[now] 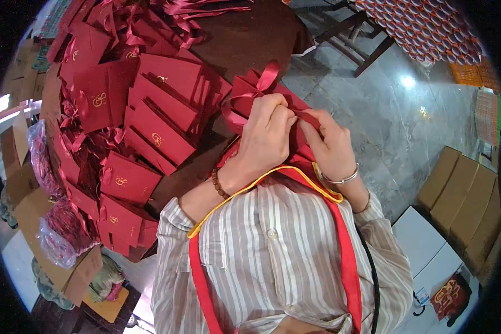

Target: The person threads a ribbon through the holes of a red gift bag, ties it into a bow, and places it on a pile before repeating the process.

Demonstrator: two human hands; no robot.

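Observation:
A dark red gift bag with a red satin ribbon is close in front of my chest. Fingers of my left hand, with a beaded bracelet at the wrist, are closed in a pinch on the ribbon near the bag's top. Opposite it, my right hand, wearing a silver bangle, pinches a strip of the same ribbon between thumb and fingers. The fingertips of both hands nearly meet. A ribbon loop hangs to the left of my left hand. My hands cover much of the bag's middle.
Many red gift bags with gold lettering are heaped on the brown-covered table to the left. Plastic-wrapped bundles lie at its left edge. Cardboard boxes stand at right, and rows of small round containers fill another table.

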